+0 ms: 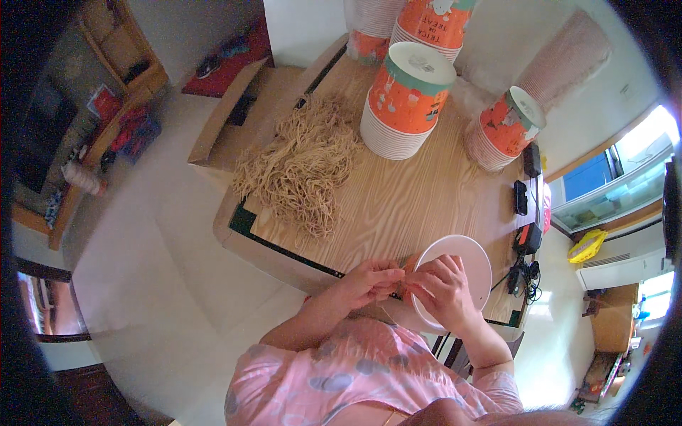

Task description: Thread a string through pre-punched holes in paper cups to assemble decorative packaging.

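A paper bucket (474,257), white inside with some orange on its outer wall, sits at the table's near edge with its mouth facing up. Across that mouth reaches my right hand (446,290), its fingers closed at the left part of the rim. Just outside the rim, my left hand (371,281) is closed in a pinch, fingertips almost meeting those of the right. Whatever lies between the left fingertips is too small to make out. Farther off to the left lies a tangled heap of beige cord (305,163), overhanging the table's left side.
Stacked orange, green and white buckets (405,103) stand at the back of the wooden table (376,206). Another bucket stack (506,128) is at the right. Black adapters and cables (524,277) line the right edge. An open cardboard box (238,113) adjoins the far left.
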The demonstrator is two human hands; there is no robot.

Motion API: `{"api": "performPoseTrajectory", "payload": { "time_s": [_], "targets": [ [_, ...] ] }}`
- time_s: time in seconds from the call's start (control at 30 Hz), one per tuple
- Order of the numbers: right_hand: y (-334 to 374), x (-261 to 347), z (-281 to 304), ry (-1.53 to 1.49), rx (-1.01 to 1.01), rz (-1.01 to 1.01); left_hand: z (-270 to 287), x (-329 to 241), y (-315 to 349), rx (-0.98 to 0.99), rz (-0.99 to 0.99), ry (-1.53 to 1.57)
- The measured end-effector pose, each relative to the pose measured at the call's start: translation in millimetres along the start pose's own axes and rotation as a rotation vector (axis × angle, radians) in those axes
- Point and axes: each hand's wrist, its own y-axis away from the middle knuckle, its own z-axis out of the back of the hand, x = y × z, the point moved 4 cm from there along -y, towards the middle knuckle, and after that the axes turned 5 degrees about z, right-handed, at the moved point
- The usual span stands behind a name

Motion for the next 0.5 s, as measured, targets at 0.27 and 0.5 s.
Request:
{"api": "performPoseTrajectory", "payload": {
  "time_s": [0.27, 0.5],
  "targets": [
    [-0.3, -0.3, -1.0, -0.012, 0.027, -0.004, -7.5, -6.2, 3.8, 0.027, 0.006, -0.014],
    [4.3, -5.9, -7.8, -0.066, 0.079, -0.104, -8.9, -11.6, 7.6, -0.123, -0.096, -0.125]
  ]
}}
